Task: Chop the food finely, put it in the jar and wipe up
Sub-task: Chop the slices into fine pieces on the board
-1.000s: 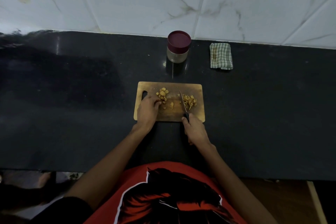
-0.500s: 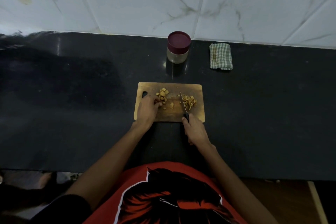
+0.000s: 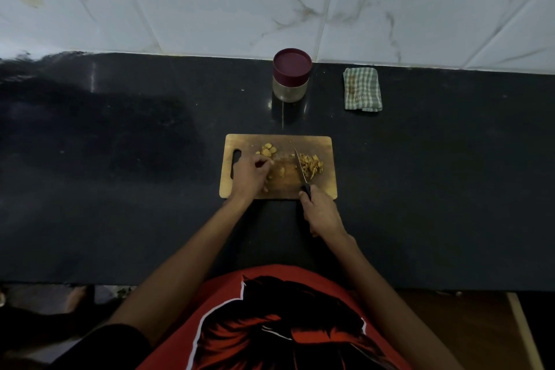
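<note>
Overhead, looking down at a person's two hands at work.
Wall: pale marbled tiles (image 3: 240,0) behind a dark counter (image 3: 120,189).
Board: wooden board (image 3: 326,189) lying flat near the counter's front edge.
Jar: behind the board stands the jar (image 3: 290,74), upright, its maroon lid on.
Cloth: checked cloth (image 3: 362,93), folded, right of the jar and apart from it.
Right hand (image 3: 321,212): fingers wrapped round a knife (image 3: 301,166) handle; the blade points away from the body, its edge just left of the chopped pile.
Left hand (image 3: 249,176): resting on the board's left half, fingers curled toward loose pieces; whether it pinches one I cannot tell.
Food: coarse chunks (image 3: 266,150) at upper left; a finer chopped pile (image 3: 311,166) at right; a few bits between them.
Stage: chopping seems under way; nothing jarred, no wiping begun.
Risks: left fingertips lie near the blade, so a careless cut could nick them. Small bits could scatter onto the dark counter, where they are hard to spot. The lid must come off before filling.
</note>
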